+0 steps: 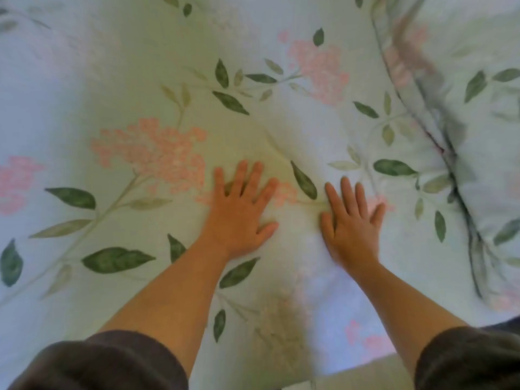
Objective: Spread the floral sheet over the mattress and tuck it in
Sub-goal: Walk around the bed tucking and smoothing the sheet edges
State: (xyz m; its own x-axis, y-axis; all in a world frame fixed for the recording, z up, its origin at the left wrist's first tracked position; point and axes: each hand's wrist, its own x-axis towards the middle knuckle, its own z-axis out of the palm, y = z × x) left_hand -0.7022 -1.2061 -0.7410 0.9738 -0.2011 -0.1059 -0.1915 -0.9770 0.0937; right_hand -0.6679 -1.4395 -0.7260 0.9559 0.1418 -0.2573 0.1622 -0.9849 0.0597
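Both hands are flat on the floral sheet (157, 114), fingers spread: left hand (239, 212), right hand (350, 223), side by side, not touching. A bunched fold (439, 130) of the sheet sits at the right; no writing anywhere.

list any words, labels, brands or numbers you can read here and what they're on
No readable text anywhere.
floral sheet: only printed pink flowers and green leaves, no lettering.
left hand and right hand, flat on it: no writing.
dark sleeves: no logo shows.
blurred fold at right: no tag can be made out.
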